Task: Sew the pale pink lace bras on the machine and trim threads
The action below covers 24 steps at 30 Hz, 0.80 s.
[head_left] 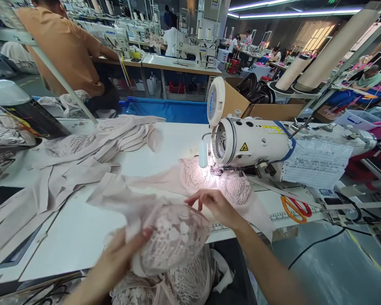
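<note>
your left hand (120,254) grips the near edge of a pale pink lace bra cup (174,237), thumb on top, fingers wrapped under. the cup is domed, see-through w/ a raised floral pattern, held just above the table's front edge, over more lace pieces (178,288) in your lap. your right hand (216,205) pinches the cup's far rim w/ curled fingertips; can't tell how tight.

beyond it another lace garment (216,184) lies under the needle area of the white sewing machine (250,142), lit by its lamp, 2 rounded cups side by side. smooth beige fabric strips (82,165) are piled left, matte & flat, some folded.

table (79,228) is white, smooth, w/ a ruler strip at the front edge. orange-handled scissors (295,208) lie right of the garment. a paper sheet (314,163) hangs on the machine body.

rm is a big factory floor: rows of sewing stations, a person in a tan shirt (66,46) seated at back left, large thread cones (320,59) at right.
</note>
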### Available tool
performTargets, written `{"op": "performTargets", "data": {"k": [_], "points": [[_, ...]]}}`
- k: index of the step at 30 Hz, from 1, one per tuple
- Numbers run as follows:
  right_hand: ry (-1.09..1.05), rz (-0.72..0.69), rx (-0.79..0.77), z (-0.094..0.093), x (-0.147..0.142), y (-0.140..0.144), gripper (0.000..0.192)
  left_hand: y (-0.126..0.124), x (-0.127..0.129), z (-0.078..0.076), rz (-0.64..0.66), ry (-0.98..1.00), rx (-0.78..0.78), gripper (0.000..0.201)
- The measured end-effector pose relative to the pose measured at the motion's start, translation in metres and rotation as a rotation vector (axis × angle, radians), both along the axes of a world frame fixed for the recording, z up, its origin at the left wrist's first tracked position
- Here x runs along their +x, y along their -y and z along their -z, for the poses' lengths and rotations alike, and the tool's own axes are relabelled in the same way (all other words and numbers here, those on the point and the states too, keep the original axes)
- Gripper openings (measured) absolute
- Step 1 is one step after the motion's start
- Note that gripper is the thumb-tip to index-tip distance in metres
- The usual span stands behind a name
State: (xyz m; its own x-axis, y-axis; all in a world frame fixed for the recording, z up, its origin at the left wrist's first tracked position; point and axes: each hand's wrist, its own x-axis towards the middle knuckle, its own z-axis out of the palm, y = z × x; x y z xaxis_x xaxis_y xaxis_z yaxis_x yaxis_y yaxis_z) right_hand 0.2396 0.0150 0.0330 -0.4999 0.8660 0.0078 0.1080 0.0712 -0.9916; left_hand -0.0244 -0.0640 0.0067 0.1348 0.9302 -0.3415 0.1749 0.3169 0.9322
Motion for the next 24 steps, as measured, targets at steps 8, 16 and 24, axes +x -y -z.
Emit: {"op": "performTargets", "data": {"k": [8, 16, 24], "points": [[0.414, 0.066, 0.112, 0.005, 0.023, 0.068, 0.024, 0.051, 0.012, -0.020, 0.719, -0.141, 0.232, 0.044], [0.376, -0.051, 0.357, 0.003, 0.047, 0.098, 0.023, -0.026, 0.068, -0.044, 0.810, -0.591, 0.943, 0.023], [0.231, -0.324, 0.143, -0.020, 0.074, 0.095, 0.024, -0.033, 0.045, -0.051, 1.023, 0.040, 0.368, 0.038]]}}
